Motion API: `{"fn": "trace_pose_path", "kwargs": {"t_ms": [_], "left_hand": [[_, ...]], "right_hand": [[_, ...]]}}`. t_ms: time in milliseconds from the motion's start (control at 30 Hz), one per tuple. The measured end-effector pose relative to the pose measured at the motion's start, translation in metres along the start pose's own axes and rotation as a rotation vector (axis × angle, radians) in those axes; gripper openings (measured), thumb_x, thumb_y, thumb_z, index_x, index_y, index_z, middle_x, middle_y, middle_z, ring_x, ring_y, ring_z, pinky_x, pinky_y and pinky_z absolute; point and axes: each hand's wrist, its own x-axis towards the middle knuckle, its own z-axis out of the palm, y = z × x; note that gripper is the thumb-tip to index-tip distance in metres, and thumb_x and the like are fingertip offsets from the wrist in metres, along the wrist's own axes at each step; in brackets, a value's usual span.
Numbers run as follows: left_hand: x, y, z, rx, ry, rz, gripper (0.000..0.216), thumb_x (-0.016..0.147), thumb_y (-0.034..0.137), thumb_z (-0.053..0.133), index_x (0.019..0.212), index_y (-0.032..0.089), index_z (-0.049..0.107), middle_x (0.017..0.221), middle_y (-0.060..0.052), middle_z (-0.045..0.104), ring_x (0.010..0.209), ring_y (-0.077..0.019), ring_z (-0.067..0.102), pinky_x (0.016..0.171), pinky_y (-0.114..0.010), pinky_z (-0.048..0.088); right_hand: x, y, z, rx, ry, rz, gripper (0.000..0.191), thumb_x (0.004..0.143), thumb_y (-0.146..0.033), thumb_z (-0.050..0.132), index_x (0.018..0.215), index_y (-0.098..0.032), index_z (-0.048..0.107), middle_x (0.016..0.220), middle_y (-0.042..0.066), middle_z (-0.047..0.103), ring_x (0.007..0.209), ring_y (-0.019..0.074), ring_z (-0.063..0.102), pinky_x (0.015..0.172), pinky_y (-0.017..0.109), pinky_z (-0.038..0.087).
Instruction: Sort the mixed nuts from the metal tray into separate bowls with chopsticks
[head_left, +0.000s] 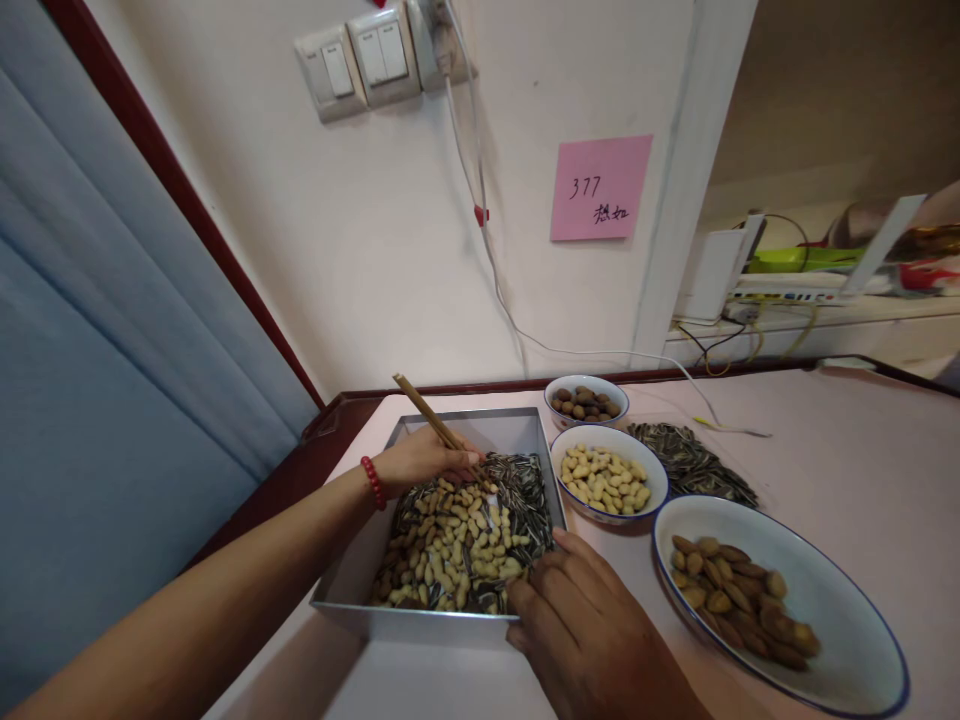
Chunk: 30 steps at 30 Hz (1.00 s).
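My left hand (431,456), with a red bead bracelet at the wrist, is closed around a pair of wooden chopsticks (429,410). Their tips point down into a shallow grey box (405,625), among the nuts. Unshelled peanuts (450,545) fill the middle of the box, and striped sunflower seeds (525,490) lie mostly along its right side. At the near right corner, my right hand (577,620) is closed on the box's rim, fingers curled over the edge. A small white item lies near the chopstick tips, too small to name.
Right of the box stand a bowl of peanuts (609,480), a bowl of round brown nuts (585,403) and an oval dish of almond-like nuts (739,600). A sunflower seed pile (690,462) lies beside them. A white cable (600,352) runs down the wall onto the table.
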Motion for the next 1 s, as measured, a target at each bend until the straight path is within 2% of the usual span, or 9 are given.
{"fn": "trace_pose_path", "kwargs": {"t_ms": [167,333,467,567,667,767,867,1000], "left_hand": [[-0.010,0.006,-0.007,-0.184,0.043,-0.040,0.029,0.078,0.034,0.075,0.096,0.012,0.075,0.093,-0.014,0.078,0.087,-0.0225,0.074,0.086,-0.038,0.058],[-0.015,0.040,-0.007,-0.370,0.033,0.034,0.027,0.079,0.028,0.077,0.100,0.011,0.074,0.098,-0.015,0.078,0.088,-0.0206,0.074,0.088,-0.035,0.057],[-0.003,0.075,0.013,-0.440,0.000,0.154,0.025,0.082,0.024,0.074,0.102,0.009,0.074,0.099,-0.015,0.077,0.092,-0.0215,0.073,0.089,-0.035,0.057],[0.015,0.091,0.036,-0.368,-0.001,0.218,0.028,0.082,0.028,0.074,0.103,0.010,0.074,0.099,-0.015,0.077,0.092,-0.0219,0.073,0.089,-0.037,0.056],[0.033,0.094,0.056,-0.287,0.002,0.236,0.032,0.081,0.034,0.075,0.102,0.010,0.074,0.094,-0.014,0.078,0.091,-0.0228,0.073,0.088,-0.040,0.056],[0.042,0.091,0.067,-0.242,0.017,0.233,0.037,0.080,0.038,0.074,0.103,0.009,0.073,0.093,-0.014,0.077,0.087,-0.0228,0.073,0.087,-0.042,0.057],[0.040,0.090,0.066,-0.229,0.053,0.237,0.038,0.081,0.040,0.073,0.103,0.009,0.073,0.095,-0.015,0.077,0.086,-0.0220,0.073,0.085,-0.040,0.057],[0.023,0.090,0.053,-0.239,0.118,0.238,0.037,0.082,0.039,0.072,0.104,0.009,0.072,0.093,-0.014,0.078,0.085,-0.0212,0.073,0.083,-0.037,0.058]], "right_hand": [[0.001,0.000,-0.001,0.031,-0.003,-0.003,0.021,0.096,-0.017,0.045,0.093,-0.014,0.066,0.072,0.003,0.063,0.076,0.0182,0.060,0.100,0.041,0.045],[0.002,-0.001,-0.002,0.072,-0.029,0.016,0.016,0.094,-0.016,0.050,0.094,-0.014,0.066,0.072,0.002,0.063,0.074,0.0176,0.059,0.101,0.042,0.045],[0.001,-0.001,-0.001,0.059,-0.043,0.013,0.016,0.094,-0.018,0.051,0.096,-0.013,0.066,0.073,0.003,0.063,0.075,0.0182,0.059,0.101,0.043,0.046],[0.000,-0.001,0.000,0.035,-0.013,0.004,0.016,0.094,-0.018,0.050,0.095,-0.013,0.066,0.072,0.003,0.063,0.073,0.0181,0.058,0.099,0.043,0.048],[0.002,-0.001,0.000,0.020,0.001,0.003,0.017,0.095,-0.019,0.050,0.093,-0.014,0.066,0.071,0.002,0.063,0.072,0.0177,0.059,0.099,0.042,0.048],[0.003,-0.001,-0.001,0.008,-0.002,-0.002,0.018,0.096,-0.020,0.048,0.094,-0.014,0.066,0.070,0.001,0.063,0.072,0.0175,0.059,0.099,0.041,0.048],[0.004,-0.001,-0.001,0.013,-0.013,-0.003,0.017,0.095,-0.020,0.050,0.093,-0.014,0.066,0.070,0.002,0.063,0.070,0.0176,0.059,0.099,0.041,0.049],[0.004,0.000,-0.003,0.040,-0.026,0.015,0.016,0.095,-0.019,0.051,0.094,-0.014,0.066,0.071,0.001,0.064,0.071,0.0176,0.059,0.099,0.041,0.049]]}}
